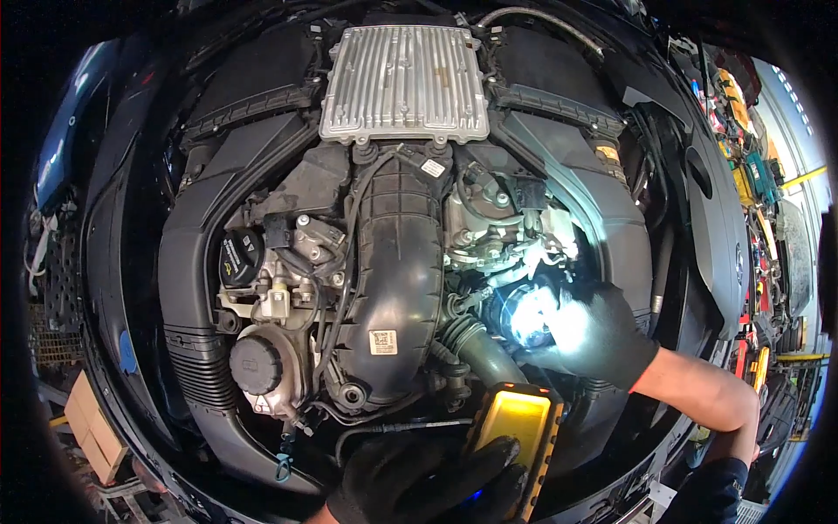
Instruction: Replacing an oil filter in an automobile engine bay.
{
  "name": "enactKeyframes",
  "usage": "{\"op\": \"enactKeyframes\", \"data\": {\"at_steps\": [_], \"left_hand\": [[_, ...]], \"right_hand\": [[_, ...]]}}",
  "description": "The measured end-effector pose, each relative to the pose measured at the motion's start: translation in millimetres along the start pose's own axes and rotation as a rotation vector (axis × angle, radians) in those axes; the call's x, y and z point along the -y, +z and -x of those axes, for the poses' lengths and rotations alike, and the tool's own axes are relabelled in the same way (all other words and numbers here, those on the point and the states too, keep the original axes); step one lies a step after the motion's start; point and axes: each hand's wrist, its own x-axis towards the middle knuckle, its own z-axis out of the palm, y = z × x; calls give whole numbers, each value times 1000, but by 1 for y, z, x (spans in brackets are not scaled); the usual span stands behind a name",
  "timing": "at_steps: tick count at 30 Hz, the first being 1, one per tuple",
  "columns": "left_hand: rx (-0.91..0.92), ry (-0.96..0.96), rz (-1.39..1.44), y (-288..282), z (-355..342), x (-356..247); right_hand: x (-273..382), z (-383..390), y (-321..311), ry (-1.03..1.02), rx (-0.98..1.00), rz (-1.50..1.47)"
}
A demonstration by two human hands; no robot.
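My left hand point(410, 485), in a black glove, grips a yellow-and-black work light point(511, 424) at the lower edge. My right hand point(602, 332), also black-gloved, reaches into the engine's right side at a round part point(532, 319) washed out by bright white light. Its fingertips are lost in the glare, so I cannot tell what they touch. Just left of that spot are a grey-green hose point(484, 354) and the ribbed black intake duct point(393, 262). Metal fittings point(497, 231) sit above my right hand.
A finned aluminium housing point(403, 83) spans the top, between black airboxes point(244, 79). A black cap point(253, 362) sits on a reservoir at left. The car's fender point(716, 236) curves along the right, with tools point(751, 183) beyond. Cardboard boxes point(92, 424) stand outside at lower left.
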Motion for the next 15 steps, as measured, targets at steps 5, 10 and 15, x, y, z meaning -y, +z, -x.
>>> {"op": "enactKeyframes", "data": {"at_steps": [5,10,15], "left_hand": [[-188,90,704,5,22,37],[-73,65,794,4,25,45],[20,13,804,-2,34,46]], "right_hand": [[-14,8,9,-357,-143,369],[-3,12,1,143,221,5],[-4,1,7,-135,-55,82]]}}
